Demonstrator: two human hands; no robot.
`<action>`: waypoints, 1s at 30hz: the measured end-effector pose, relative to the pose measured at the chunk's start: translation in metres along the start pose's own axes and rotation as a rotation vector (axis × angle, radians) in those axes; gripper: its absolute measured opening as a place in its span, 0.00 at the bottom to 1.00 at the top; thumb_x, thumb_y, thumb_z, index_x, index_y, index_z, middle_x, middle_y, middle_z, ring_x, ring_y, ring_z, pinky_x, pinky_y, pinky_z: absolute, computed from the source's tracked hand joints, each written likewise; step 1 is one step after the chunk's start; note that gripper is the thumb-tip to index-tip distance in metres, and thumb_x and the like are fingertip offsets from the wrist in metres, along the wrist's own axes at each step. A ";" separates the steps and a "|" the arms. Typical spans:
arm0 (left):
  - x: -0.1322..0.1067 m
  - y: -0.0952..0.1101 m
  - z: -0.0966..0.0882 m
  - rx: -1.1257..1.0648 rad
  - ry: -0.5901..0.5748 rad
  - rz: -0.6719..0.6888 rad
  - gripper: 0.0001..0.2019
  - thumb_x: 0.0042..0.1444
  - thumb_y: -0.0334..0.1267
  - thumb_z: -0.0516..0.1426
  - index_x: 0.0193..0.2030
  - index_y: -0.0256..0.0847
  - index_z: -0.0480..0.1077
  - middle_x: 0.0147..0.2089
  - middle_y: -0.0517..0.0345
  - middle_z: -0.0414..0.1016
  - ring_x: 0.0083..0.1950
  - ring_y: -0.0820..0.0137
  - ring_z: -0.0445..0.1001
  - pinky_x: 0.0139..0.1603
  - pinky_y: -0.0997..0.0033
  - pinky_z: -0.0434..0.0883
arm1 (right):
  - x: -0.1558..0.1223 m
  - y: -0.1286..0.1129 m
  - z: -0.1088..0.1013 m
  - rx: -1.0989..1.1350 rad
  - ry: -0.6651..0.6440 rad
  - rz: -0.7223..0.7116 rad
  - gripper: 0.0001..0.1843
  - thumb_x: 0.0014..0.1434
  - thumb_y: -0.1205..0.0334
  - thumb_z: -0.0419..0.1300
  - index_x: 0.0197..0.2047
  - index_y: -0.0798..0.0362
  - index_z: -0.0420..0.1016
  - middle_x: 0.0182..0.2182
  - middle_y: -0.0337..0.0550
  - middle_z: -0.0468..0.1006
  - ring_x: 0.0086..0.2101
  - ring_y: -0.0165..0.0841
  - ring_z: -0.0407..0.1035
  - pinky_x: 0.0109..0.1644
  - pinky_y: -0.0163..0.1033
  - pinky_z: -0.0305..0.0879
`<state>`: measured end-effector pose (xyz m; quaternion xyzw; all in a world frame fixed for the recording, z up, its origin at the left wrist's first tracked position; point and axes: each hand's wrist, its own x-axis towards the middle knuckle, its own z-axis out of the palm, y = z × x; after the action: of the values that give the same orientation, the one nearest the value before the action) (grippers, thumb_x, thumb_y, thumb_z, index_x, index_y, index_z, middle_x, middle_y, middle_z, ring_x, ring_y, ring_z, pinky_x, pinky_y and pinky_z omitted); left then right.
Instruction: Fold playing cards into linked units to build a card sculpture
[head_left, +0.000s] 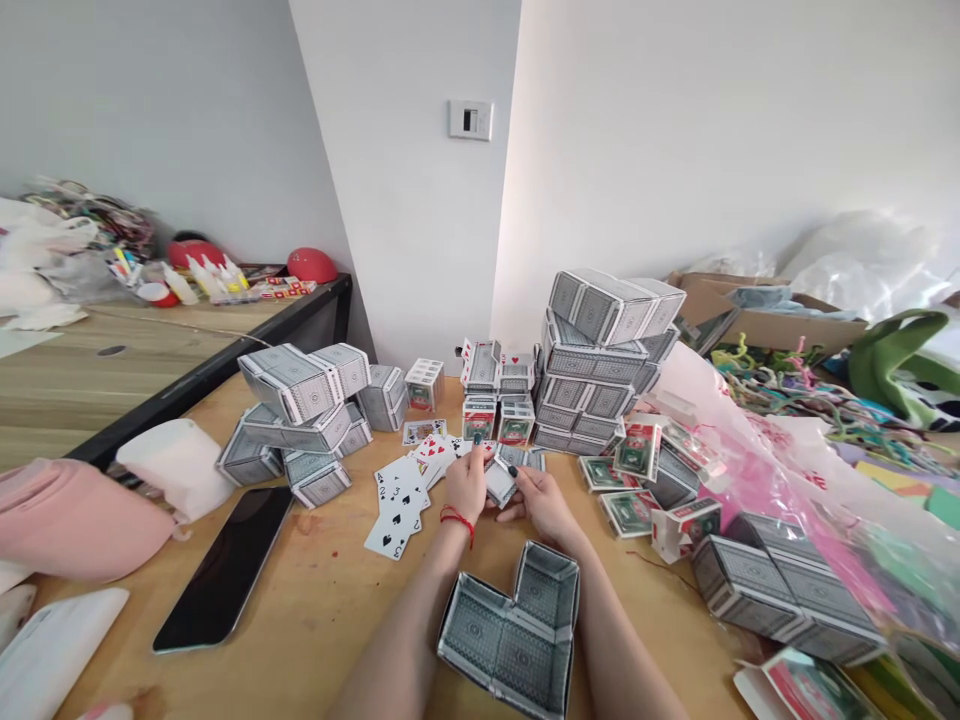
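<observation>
My left hand (pixel 466 484), with a red string bracelet on its wrist, pinches the left side of a grey-backed playing card (pixel 499 484). On the other side my right hand (pixel 543 506) grips the same card between thumb and fingers. Whether several cards are held together, I cannot tell. Face-up playing cards (pixel 397 505) lie fanned on the table left of my left hand. Between my forearms sits an L-shaped open tray made of grey-backed cards (pixel 501 640). Just beyond my hands stand card boxes (pixel 516 422) with cards sticking up from them.
A tall stack of card-built blocks (pixel 589 370) rises at the right, a lower stack (pixel 304 400) at the left. Red and green card boxes (pixel 630 510) lie right of my hands. A phone (pixel 225 570) rests at left. Plastic bags (pixel 757 450) crowd the right side.
</observation>
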<state>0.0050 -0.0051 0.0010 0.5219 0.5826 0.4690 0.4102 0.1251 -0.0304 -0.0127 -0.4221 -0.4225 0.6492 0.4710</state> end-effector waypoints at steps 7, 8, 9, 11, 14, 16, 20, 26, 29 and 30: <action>0.003 -0.001 0.004 0.002 -0.114 0.139 0.08 0.44 0.38 0.56 0.30 0.38 0.73 0.33 0.55 0.76 0.36 0.68 0.72 0.38 0.71 0.67 | 0.001 0.002 0.002 -0.072 0.001 -0.018 0.20 0.50 0.46 0.56 0.38 0.54 0.68 0.23 0.39 0.74 0.25 0.35 0.73 0.25 0.40 0.72; 0.005 -0.002 0.005 -0.026 -0.120 0.111 0.09 0.44 0.38 0.56 0.31 0.38 0.73 0.33 0.54 0.76 0.36 0.68 0.72 0.37 0.71 0.67 | 0.001 0.001 0.002 -0.074 -0.002 -0.019 0.21 0.50 0.46 0.56 0.39 0.54 0.68 0.23 0.39 0.74 0.25 0.35 0.72 0.25 0.40 0.72; 0.006 -0.004 0.005 -0.058 -0.125 0.078 0.10 0.44 0.39 0.57 0.32 0.37 0.73 0.33 0.53 0.76 0.35 0.67 0.72 0.36 0.71 0.67 | 0.001 0.001 0.002 -0.076 -0.003 -0.022 0.21 0.50 0.46 0.56 0.39 0.54 0.68 0.23 0.39 0.73 0.25 0.35 0.72 0.25 0.40 0.72; 0.007 -0.007 0.006 -0.102 -0.151 0.018 0.11 0.44 0.41 0.57 0.32 0.36 0.73 0.30 0.54 0.76 0.33 0.68 0.72 0.32 0.73 0.66 | 0.000 0.000 0.003 -0.074 0.001 -0.032 0.22 0.50 0.45 0.56 0.40 0.54 0.68 0.23 0.39 0.73 0.25 0.34 0.72 0.24 0.39 0.72; 0.007 -0.010 0.005 -0.105 -0.214 -0.040 0.14 0.45 0.45 0.56 0.28 0.35 0.73 0.24 0.57 0.73 0.25 0.72 0.68 0.24 0.75 0.62 | -0.001 -0.001 0.005 -0.065 0.007 -0.055 0.22 0.50 0.45 0.56 0.40 0.55 0.69 0.25 0.40 0.74 0.26 0.34 0.72 0.23 0.39 0.71; 0.007 -0.010 0.004 -0.115 -0.250 -0.040 0.16 0.47 0.47 0.54 0.28 0.35 0.73 0.22 0.58 0.72 0.22 0.74 0.66 0.22 0.76 0.61 | -0.001 0.000 0.005 -0.055 0.013 -0.060 0.22 0.50 0.46 0.57 0.40 0.55 0.69 0.26 0.41 0.74 0.27 0.35 0.72 0.23 0.38 0.71; 0.007 -0.010 0.003 -0.160 -0.311 -0.008 0.17 0.50 0.47 0.51 0.33 0.35 0.74 0.24 0.57 0.72 0.23 0.73 0.66 0.23 0.76 0.61 | 0.001 0.001 0.002 -0.009 0.042 -0.038 0.22 0.49 0.47 0.58 0.40 0.55 0.70 0.26 0.42 0.75 0.27 0.36 0.72 0.22 0.38 0.71; 0.009 -0.010 0.005 -0.067 -0.279 0.071 0.17 0.52 0.46 0.50 0.29 0.34 0.73 0.23 0.57 0.71 0.25 0.73 0.65 0.24 0.76 0.60 | 0.003 -0.001 -0.001 0.128 0.035 0.054 0.21 0.49 0.48 0.59 0.39 0.56 0.71 0.23 0.41 0.75 0.25 0.35 0.71 0.22 0.37 0.70; 0.008 -0.008 0.006 -0.012 -0.271 0.099 0.17 0.53 0.45 0.49 0.28 0.35 0.74 0.24 0.56 0.72 0.27 0.71 0.66 0.26 0.74 0.61 | 0.002 -0.003 -0.001 0.113 0.031 0.075 0.20 0.48 0.48 0.59 0.37 0.56 0.71 0.22 0.41 0.75 0.24 0.34 0.71 0.22 0.37 0.70; 0.008 -0.007 0.005 -0.007 -0.279 0.108 0.17 0.53 0.45 0.49 0.30 0.35 0.74 0.25 0.55 0.73 0.27 0.70 0.67 0.27 0.74 0.62 | 0.001 -0.004 -0.001 0.099 0.030 0.074 0.21 0.48 0.48 0.60 0.38 0.56 0.71 0.22 0.41 0.75 0.24 0.34 0.70 0.22 0.37 0.69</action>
<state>0.0077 0.0029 -0.0071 0.6112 0.4893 0.4154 0.4631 0.1265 -0.0282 -0.0095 -0.4232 -0.3669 0.6800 0.4732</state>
